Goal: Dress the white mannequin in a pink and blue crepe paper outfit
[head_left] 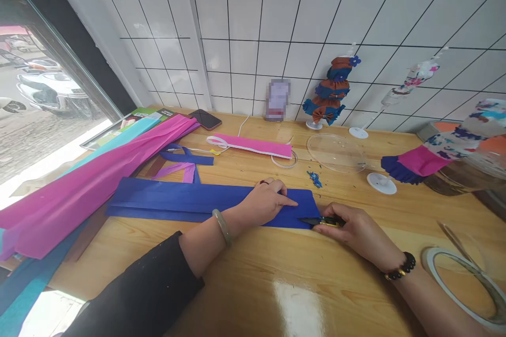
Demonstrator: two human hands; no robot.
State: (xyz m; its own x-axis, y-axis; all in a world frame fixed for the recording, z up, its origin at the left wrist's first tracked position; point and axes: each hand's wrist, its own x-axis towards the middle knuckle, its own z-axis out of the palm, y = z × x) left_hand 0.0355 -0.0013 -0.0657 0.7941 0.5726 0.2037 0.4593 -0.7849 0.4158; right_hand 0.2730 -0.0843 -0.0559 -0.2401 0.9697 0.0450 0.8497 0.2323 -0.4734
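A long folded strip of dark blue paper or thin cloth (pixel 169 197) lies across the wooden table. My left hand (pixel 269 199) presses on it near its right end, index finger stretched out to the right and the other fingers partly bent. At the strip's lower right corner, my right hand (pixel 348 224) is closed around small black snips (pixel 321 221) with a bit of yellow on them. Their pointed blades reach left over the blue strip's lower edge; whether they are cutting into it I cannot tell.
Pink and turquoise sheets (pixel 118 168) are heaped at left, near a phone (pixel 205 119). Behind the strip lie a pink band with white edging (pixel 253 146), blue scraps (pixel 315 179) and a clear disc (pixel 336 152). Tape rolls (pixel 438 260) lie at right; ruffled fabric pieces (pixel 330 95) stand by the wall.
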